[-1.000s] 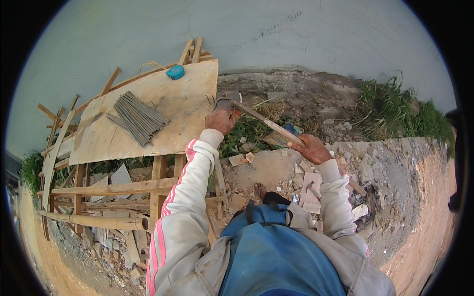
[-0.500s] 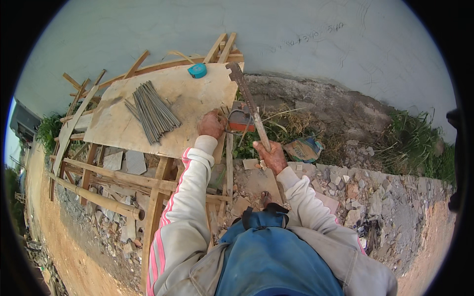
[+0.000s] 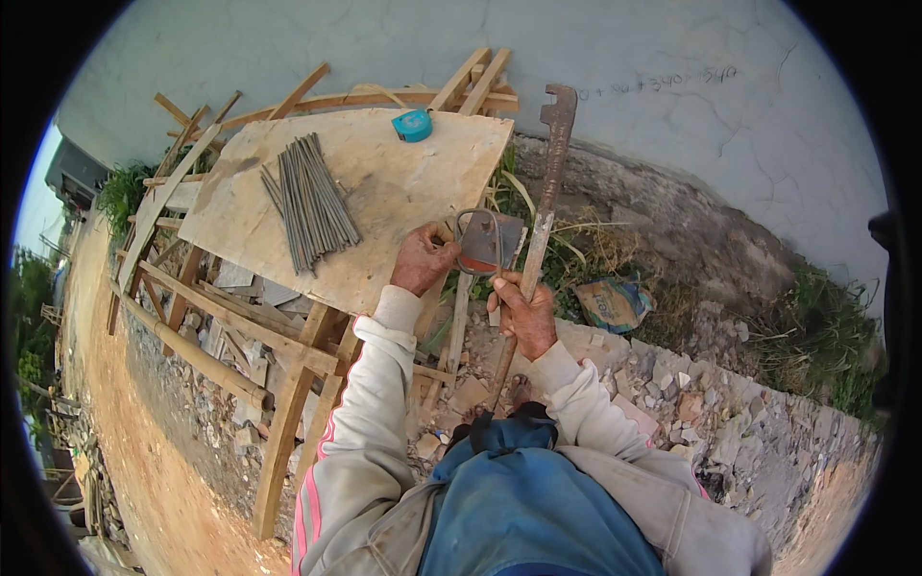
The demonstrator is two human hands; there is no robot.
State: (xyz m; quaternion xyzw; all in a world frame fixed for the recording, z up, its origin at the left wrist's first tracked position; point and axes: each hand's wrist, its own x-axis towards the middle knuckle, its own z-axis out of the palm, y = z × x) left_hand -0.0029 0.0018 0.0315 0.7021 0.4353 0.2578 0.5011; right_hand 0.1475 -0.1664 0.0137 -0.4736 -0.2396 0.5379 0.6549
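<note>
My left hand (image 3: 425,257) pinches the left side of a bent steel stirrup (image 3: 459,228), a rounded rectangular loop of thin rod. The loop hangs over a dark metal plate (image 3: 497,233) with a reddish edge at the bench's right end. Closed around the shaft of a rusty rebar bending bar (image 3: 544,224) is my right hand (image 3: 526,309), its thumb and forefinger close to the loop's lower right corner. Whether they touch it I cannot tell. The bar stands slanted, its notched head (image 3: 559,104) up by the wall and its lower end near my waist.
A bundle of cut steel rods (image 3: 317,204) and a teal tape measure (image 3: 412,126) lie on the plywood bench top (image 3: 230,206). Wooden framing (image 3: 288,451) and a bamboo pole (image 3: 197,350) stick out below. Rubble (image 3: 711,403), weeds and a crumpled bag (image 3: 615,303) lie beside the wall.
The bending bar has swung away from the plate, its head now pointing more upright and rightward. My right hand has come nearer the stirrup, which now shows raised in my left fingers.
</note>
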